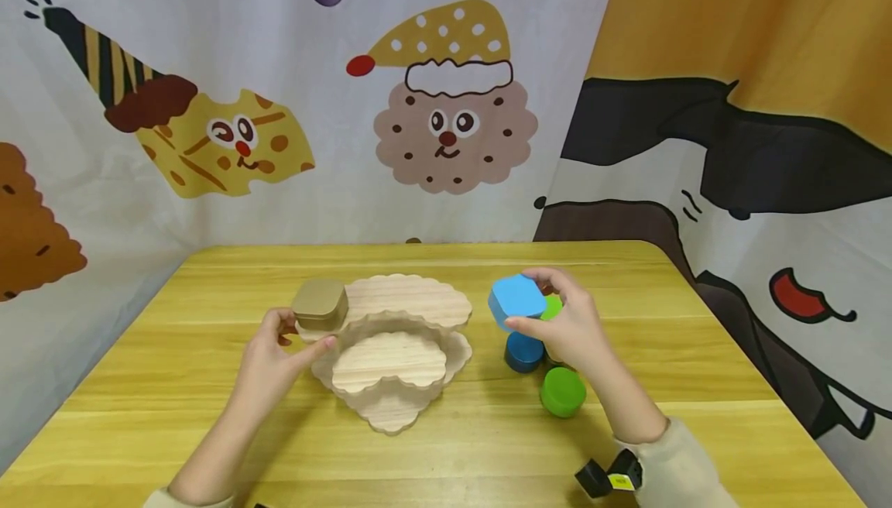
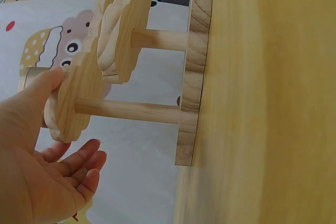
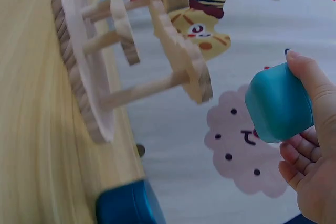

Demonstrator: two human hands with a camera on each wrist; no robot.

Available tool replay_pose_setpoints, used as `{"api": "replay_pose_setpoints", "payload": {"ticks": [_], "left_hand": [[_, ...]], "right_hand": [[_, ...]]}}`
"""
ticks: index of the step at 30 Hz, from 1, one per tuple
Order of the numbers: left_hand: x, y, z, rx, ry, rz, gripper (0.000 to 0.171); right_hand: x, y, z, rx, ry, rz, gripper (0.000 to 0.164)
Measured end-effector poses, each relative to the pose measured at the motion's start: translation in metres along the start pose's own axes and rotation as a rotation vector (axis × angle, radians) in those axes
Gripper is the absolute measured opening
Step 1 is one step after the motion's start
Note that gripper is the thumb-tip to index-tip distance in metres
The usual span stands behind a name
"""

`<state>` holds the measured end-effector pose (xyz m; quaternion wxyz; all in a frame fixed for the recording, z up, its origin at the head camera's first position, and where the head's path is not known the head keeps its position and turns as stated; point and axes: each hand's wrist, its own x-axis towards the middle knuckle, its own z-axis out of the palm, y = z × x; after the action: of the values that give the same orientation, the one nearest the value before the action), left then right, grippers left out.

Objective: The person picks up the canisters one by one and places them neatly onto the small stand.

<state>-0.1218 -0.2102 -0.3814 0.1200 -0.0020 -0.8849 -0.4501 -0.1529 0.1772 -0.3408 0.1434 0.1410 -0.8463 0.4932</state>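
A tiered wooden stand [image 1: 411,299] with scalloped edges is on the table at centre-left. On the left end of its top tier rests a tan rounded box [image 1: 320,305]. My left hand [image 1: 275,361] grips that end of the tier, thumb at the front edge and fingers at the side, just beside the tan box; its other fingers hang loose, as the left wrist view shows. Right of the stand, my right hand [image 1: 573,322] pinches a light-blue rounded box [image 3: 278,104] between thumb and fingers, held above a dark-blue container [image 1: 523,352].
A green round container [image 1: 563,392] stands in front of the dark-blue one. Another green piece [image 1: 552,307] is partly hidden behind my right hand. A printed curtain [image 1: 265,51] hangs behind the wooden table [image 1: 474,454]. A black device [image 1: 613,475] is near my right sleeve.
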Motion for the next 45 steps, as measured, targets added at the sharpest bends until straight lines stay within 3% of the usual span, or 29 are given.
{"api": "replay_pose_setpoints", "payload": {"ticks": [11, 22, 38, 45], "left_hand": [[0.001, 0.0, 0.001, -0.016, 0.008, 0.008, 0.065], [0.001, -0.002, 0.002, -0.023, 0.019, 0.011, 0.062], [-0.001, -0.003, 0.002, 0.0, 0.018, 0.012, 0.065], [-0.001, -0.003, 0.003, -0.003, 0.02, 0.018, 0.064]], "right_hand": [[0.011, -0.025, 0.031, 0.018, -0.006, -0.06, 0.064], [0.027, -0.036, 0.061, 0.043, -0.024, -0.212, 0.063], [0.042, -0.06, 0.098, 0.093, -0.096, -0.071, 0.065], [0.048, -0.065, 0.112, 0.055, -0.117, -0.079, 0.065]]}}
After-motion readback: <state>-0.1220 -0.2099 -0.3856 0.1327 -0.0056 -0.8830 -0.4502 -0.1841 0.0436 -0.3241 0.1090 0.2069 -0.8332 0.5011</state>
